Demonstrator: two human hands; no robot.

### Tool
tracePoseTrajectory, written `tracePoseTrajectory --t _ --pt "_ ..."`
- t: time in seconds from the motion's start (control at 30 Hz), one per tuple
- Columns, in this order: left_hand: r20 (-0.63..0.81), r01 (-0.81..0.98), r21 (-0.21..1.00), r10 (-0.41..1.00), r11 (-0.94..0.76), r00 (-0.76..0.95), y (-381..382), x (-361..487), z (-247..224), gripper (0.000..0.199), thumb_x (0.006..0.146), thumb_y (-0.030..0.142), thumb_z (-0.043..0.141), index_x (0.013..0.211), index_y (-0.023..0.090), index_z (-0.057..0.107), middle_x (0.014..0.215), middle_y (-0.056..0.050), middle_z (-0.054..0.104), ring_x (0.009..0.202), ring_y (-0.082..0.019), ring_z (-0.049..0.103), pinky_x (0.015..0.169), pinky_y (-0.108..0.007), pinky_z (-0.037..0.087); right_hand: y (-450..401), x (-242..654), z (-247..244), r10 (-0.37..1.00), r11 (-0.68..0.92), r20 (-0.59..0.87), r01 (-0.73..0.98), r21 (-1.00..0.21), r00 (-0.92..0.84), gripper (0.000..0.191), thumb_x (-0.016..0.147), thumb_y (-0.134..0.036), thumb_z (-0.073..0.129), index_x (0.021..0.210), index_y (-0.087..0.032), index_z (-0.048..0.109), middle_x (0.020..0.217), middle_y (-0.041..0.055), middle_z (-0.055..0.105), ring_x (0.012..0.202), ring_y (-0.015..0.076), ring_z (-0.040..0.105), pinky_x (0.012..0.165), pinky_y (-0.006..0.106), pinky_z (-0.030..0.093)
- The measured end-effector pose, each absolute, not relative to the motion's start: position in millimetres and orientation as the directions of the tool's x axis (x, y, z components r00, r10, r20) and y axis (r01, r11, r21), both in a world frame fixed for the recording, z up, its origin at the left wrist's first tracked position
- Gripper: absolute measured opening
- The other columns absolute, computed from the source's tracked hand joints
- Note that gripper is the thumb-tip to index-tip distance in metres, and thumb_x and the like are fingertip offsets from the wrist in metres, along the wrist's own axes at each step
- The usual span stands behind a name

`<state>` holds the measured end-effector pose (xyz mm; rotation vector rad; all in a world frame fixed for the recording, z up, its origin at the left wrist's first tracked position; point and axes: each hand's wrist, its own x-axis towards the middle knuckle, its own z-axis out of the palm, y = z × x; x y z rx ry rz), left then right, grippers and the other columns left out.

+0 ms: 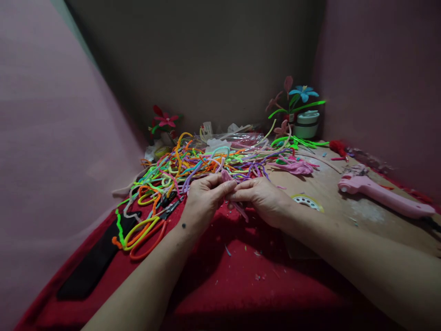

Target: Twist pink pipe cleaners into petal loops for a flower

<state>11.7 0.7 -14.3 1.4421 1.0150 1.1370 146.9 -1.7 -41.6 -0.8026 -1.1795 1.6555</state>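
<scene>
My left hand and my right hand meet above the red cloth, fingertips pinched together. Between them they hold a small pink fuzzy piece, with strands poking out above and below the fingers; its full shape is hidden. Just behind the hands spreads a tangled heap of colourful pipe cleaners. To the right of the heap lies a bundle of pink pipe cleaners.
Red-handled scissors and a black strip lie at left. A pink glue gun and a round white disc rest on a brown board. Craft flowers and a pale jar stand behind.
</scene>
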Motion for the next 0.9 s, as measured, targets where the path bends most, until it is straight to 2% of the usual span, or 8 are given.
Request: tracePoseTrajectory --t 0.1,0.17,0.23,0.3,0.4,0.5,0.63,0.9 --pt "0.231 -0.003 0.972 0.962 -0.233 0.143 -1 11 -12 0.013 0.071 0.026 0.066 0.083 0.020 0.065 0.059 0.004 0.053 0.045 -0.005 0.039 0.043 -0.018 0.031 0 147 -39 0.946 -0.191 -0.046 -0.437 -0.879 -0.321 0.005 0.061 -0.018 0.069 0.061 -0.013 0.067 0.056 0.0010 0.062 0.050 0.0091 0.049 0.052 0.024 0.034" --pt "0.363 0.086 0.921 0.917 -0.380 0.166 -2 10 -10 0.012 0.071 0.022 0.065 0.084 0.021 0.066 0.064 0.003 0.054 0.050 -0.007 0.043 0.048 -0.019 0.035 4 147 -37 0.959 -0.241 -0.121 -0.509 -0.826 -0.258 0.003 0.061 -0.014 0.066 0.058 -0.012 0.065 0.053 0.0016 0.061 0.048 0.0094 0.049 0.050 0.024 0.035" --pt "0.526 0.249 0.771 0.806 -0.587 0.272 -3 9 -12 0.009 0.073 0.017 0.063 0.080 0.020 0.069 0.071 0.000 0.055 0.064 -0.010 0.050 0.059 -0.022 0.041 8 149 -35 0.958 -0.285 -0.210 -0.570 -0.771 -0.196 0.008 0.062 -0.010 0.062 0.054 -0.012 0.063 0.049 0.0008 0.058 0.045 0.0085 0.047 0.047 0.024 0.033" --pt "0.625 0.375 0.534 0.653 -0.757 0.428 -2 8 -18 0.015 0.076 0.013 0.058 0.081 0.021 0.070 0.079 -0.003 0.055 0.075 -0.013 0.052 0.067 -0.024 0.042 12 151 -35 0.947 -0.319 -0.262 -0.618 -0.719 -0.185 0.012 0.062 -0.007 0.059 0.051 -0.012 0.060 0.047 -0.0003 0.056 0.043 0.0072 0.044 0.044 0.022 0.031" --pt "0.630 0.443 0.252 0.494 -0.860 0.599 1 8 -30 0.026 0.081 0.009 0.049 0.092 0.024 0.068 0.082 -0.003 0.052 0.075 -0.011 0.049 0.064 -0.022 0.041 16 152 -36 0.938 -0.343 -0.281 -0.642 -0.686 -0.201 0.013 0.062 -0.004 0.057 0.052 -0.012 0.059 0.047 -0.0007 0.055 0.044 0.0069 0.044 0.043 0.020 0.031" --pt "0.608 0.488 0.105 0.444 -0.867 0.658 2 9 -37 0.026 0.083 0.011 0.047 0.095 0.024 0.066 0.081 -0.002 0.050 0.070 -0.011 0.046 0.060 -0.022 0.038 17 151 -38 0.935 -0.351 -0.296 -0.631 -0.691 -0.196 0.013 0.062 -0.004 0.057 0.053 -0.012 0.059 0.048 -0.0005 0.056 0.043 0.0069 0.043 0.041 0.020 0.031" --pt "0.555 0.514 0.020 0.438 -0.857 0.707 -1 9 -35 0.022 0.084 0.016 0.046 0.090 0.023 0.066 0.079 -0.002 0.051 0.070 -0.012 0.047 0.059 -0.023 0.038 16 150 -40 0.940 -0.337 -0.290 -0.632 -0.698 -0.181 0.011 0.062 -0.005 0.059 0.054 -0.012 0.060 0.047 -0.0001 0.055 0.043 0.0069 0.042 0.042 0.021 0.032" --pt "0.479 0.412 -0.003 0.361 -0.911 0.800 -5 6 -32 0.021 0.087 0.013 0.040 0.093 0.016 0.060 0.097 -0.008 0.059 0.085 -0.015 0.057 0.070 -0.023 0.046 11 149 -35 0.923 -0.385 -0.301 -0.625 -0.679 -0.241 0.013 0.061 -0.006 0.058 0.050 -0.012 0.057 0.043 -0.0002 0.052 0.041 0.0077 0.041 0.038 0.021 0.029"
